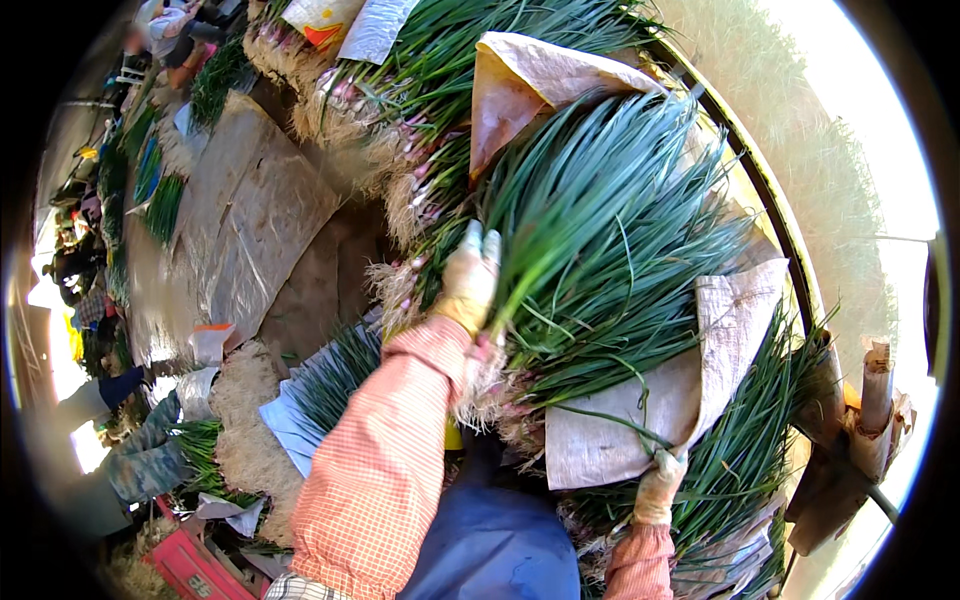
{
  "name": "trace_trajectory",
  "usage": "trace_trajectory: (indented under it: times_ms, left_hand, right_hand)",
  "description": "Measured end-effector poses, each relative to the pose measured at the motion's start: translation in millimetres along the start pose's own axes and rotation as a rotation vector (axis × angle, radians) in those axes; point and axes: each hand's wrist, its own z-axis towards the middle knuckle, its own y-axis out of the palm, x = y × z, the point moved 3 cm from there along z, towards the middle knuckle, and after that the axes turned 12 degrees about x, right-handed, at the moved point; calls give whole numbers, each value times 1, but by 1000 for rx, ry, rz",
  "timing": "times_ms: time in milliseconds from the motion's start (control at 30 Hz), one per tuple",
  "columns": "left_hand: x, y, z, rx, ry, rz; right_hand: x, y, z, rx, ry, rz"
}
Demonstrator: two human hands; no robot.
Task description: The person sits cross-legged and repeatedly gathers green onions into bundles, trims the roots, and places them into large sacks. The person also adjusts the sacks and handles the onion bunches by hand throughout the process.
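My left hand, in a pale glove, lies along the left side of a loose bunch of spring onions. Its visible fingers are stretched toward the leaves and not wrapped round them; the thumb is hidden. The bunch has long green leaves, partly blurred, and pinkish bulbs with pale roots near my left wrist. My right hand, also gloved, is closed on the lower edge of a whitish woven sheet. A green stalk runs down to that grip. The sheet lies folded over more spring onions.
Another woven sheet folds up behind the bunch. More rooted onions are heaped at the far left of the pile. A curved dark rim borders the right. Brown plastic sheeting covers ground at left; people are farther off.
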Motion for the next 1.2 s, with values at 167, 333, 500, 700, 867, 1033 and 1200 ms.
trace_trajectory:
  times_ms: [167, 333, 500, 700, 867, 1033, 1200]
  left_hand:
    - [44, 30, -91, -142, 88, 40]
    - [38, 29, -94, -155, 365, 105]
    - [42, -40, 8, -133, 457, 56]
    - [-69, -26, 53, -370, -214, -14]
    - [-37, 1, 2, -544, -302, -73]
    - [-55, 35, -52, -411, -361, -693]
    - [-10, 31, -104, -480, -310, -809]
  right_hand:
    - [-48, -20, -57, -34, -302, -246]
    - [-71, -30, -74, 48, 80, -36]
    - [-31, -73, -72, 83, 153, -17]
    - [-58, -38, -75, 59, 128, 76]
    - [-54, -54, -81, -28, 94, -93]
    - [-95, -26, -102, 26, 218, 292]
    - [-113, -36, -124, -16, 354, 510]
